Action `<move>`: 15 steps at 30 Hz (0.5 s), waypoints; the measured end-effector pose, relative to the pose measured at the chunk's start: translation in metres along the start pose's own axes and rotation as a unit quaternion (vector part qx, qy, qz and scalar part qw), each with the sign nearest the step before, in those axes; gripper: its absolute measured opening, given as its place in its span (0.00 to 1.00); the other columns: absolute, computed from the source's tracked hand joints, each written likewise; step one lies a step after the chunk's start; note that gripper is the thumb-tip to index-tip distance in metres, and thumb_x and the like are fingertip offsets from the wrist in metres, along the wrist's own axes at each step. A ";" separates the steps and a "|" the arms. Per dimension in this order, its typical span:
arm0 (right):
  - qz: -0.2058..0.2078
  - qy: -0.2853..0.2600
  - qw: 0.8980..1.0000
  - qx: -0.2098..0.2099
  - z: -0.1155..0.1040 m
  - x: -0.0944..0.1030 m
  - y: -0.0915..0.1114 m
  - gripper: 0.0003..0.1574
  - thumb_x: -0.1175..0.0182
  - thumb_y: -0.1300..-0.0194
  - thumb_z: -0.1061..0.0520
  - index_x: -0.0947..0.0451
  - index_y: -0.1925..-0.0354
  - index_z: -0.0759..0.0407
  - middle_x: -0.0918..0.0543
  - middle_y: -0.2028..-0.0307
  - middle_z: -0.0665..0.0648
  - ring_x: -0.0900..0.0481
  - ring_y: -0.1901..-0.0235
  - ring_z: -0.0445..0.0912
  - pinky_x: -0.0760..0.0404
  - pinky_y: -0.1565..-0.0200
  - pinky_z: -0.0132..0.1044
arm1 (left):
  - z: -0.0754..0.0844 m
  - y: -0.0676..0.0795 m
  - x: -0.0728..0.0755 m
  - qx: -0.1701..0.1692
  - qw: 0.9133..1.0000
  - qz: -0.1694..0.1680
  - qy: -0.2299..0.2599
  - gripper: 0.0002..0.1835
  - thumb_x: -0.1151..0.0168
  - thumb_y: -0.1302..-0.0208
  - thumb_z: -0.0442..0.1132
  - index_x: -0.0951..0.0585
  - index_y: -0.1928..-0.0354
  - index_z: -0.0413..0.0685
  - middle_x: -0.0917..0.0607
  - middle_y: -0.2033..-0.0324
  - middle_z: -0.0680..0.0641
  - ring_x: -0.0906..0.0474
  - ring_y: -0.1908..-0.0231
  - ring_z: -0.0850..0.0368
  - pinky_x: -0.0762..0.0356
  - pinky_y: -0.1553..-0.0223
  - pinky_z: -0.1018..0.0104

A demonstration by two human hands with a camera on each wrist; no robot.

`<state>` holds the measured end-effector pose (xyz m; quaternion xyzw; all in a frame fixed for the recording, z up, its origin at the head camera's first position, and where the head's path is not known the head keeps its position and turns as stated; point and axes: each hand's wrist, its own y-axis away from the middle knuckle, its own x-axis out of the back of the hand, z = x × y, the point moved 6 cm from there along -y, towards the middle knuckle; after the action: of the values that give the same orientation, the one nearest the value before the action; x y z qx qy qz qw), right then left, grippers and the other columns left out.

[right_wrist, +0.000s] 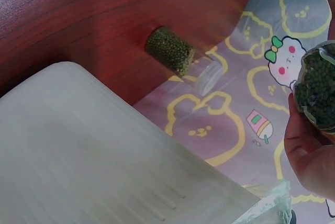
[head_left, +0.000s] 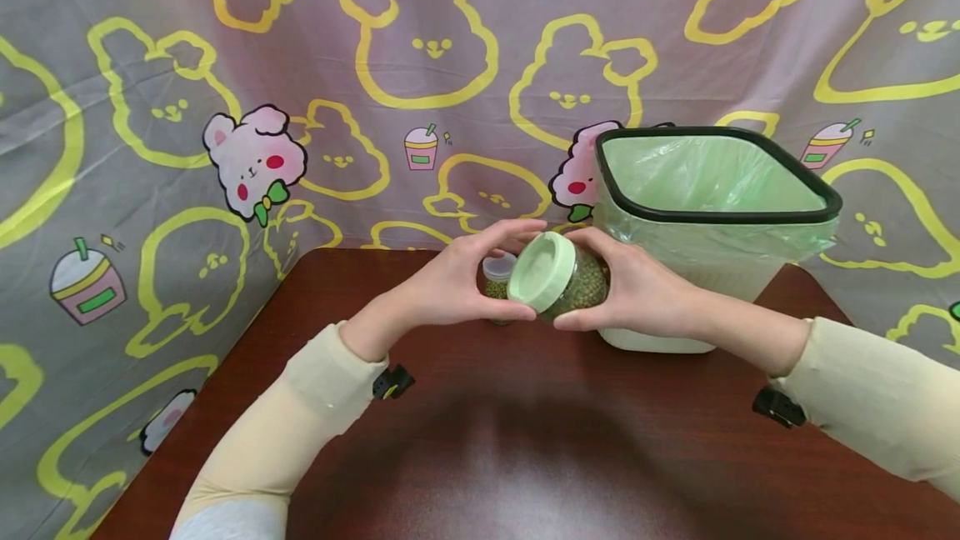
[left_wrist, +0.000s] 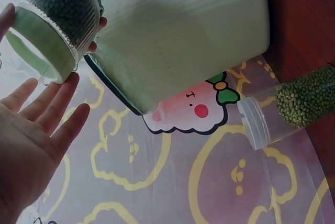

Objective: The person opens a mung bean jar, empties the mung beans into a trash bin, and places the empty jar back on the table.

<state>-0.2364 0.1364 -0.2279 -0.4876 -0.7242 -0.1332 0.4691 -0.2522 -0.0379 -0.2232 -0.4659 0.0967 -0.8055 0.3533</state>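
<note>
My right hand [head_left: 637, 282] grips a ribbed clear jar [head_left: 588, 283] of green beans, tilted so its pale green lid [head_left: 543, 272] faces left. The jar is held above the table. My left hand [head_left: 468, 273] is spread around the lid side, thumb low and fingers above. In the left wrist view the left fingers [left_wrist: 44, 109] look nearly straight, their tips right at the lid's rim. A second clear jar [left_wrist: 306, 98], with a whitish lid [left_wrist: 254, 123] and green beans inside, stands on the table behind the left hand.
At the back right stands a pale bin [head_left: 667, 340] with a black rim [head_left: 720, 217] and a clear liner [head_left: 787, 236], close to my right forearm. A patterned curtain [head_left: 315, 65] hangs behind the dark red-brown table [head_left: 420, 457].
</note>
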 end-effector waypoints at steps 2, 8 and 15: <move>0.001 -0.002 1.000 0.001 0.000 0.000 0.000 0.55 0.21 0.57 0.40 0.35 0.38 0.57 0.23 0.49 0.54 0.25 0.53 0.48 0.26 0.53 0.47 | -0.001 0.000 0.000 0.004 1.000 0.001 -0.008 0.46 0.21 0.51 0.43 0.35 0.31 0.47 0.23 0.43 0.52 0.26 0.46 0.62 0.30 0.44 0.59; 0.003 -0.002 1.000 0.000 0.000 0.000 0.000 0.54 0.21 0.57 0.39 0.35 0.38 0.57 0.23 0.49 0.54 0.25 0.53 0.48 0.26 0.53 0.47 | 0.000 0.000 -0.001 0.006 1.000 0.001 -0.018 0.45 0.22 0.50 0.44 0.35 0.31 0.48 0.22 0.44 0.52 0.26 0.46 0.62 0.30 0.45 0.59; 0.004 0.003 1.000 0.000 0.000 -0.001 0.000 0.55 0.21 0.58 0.40 0.35 0.38 0.57 0.23 0.49 0.54 0.25 0.53 0.48 0.26 0.53 0.46 | 0.000 0.001 0.000 0.013 0.999 -0.008 -0.031 0.48 0.22 0.51 0.48 0.37 0.29 0.50 0.27 0.38 0.54 0.28 0.44 0.63 0.31 0.44 0.58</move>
<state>-0.2364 0.1362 -0.2287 -0.4902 -0.7207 -0.1328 0.4718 -0.2516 -0.0387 -0.2239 -0.4868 0.0720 -0.7946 0.3557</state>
